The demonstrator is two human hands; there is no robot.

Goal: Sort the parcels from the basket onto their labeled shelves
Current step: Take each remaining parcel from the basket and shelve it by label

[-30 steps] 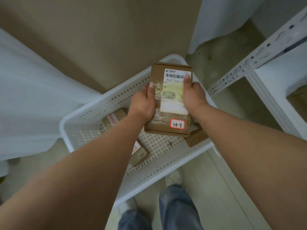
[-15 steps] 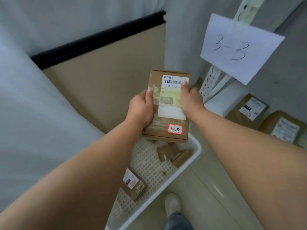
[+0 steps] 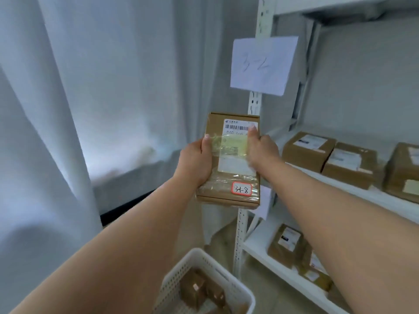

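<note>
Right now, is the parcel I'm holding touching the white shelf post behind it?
Cannot tell. In the head view the held parcel overlaps the shelf post, so no gap or contact shows. Left hand and right hand grip its sides.

White shelving [image 3: 353,189] — brown parcels [image 3: 309,150] sit on two boards — white basket [image 3: 204,264] below.

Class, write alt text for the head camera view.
Two hands, left hand and right hand, hold up a brown parcel tagged 34-8 before a white shelf rack with a paper sign. A white basket sits below.
</note>
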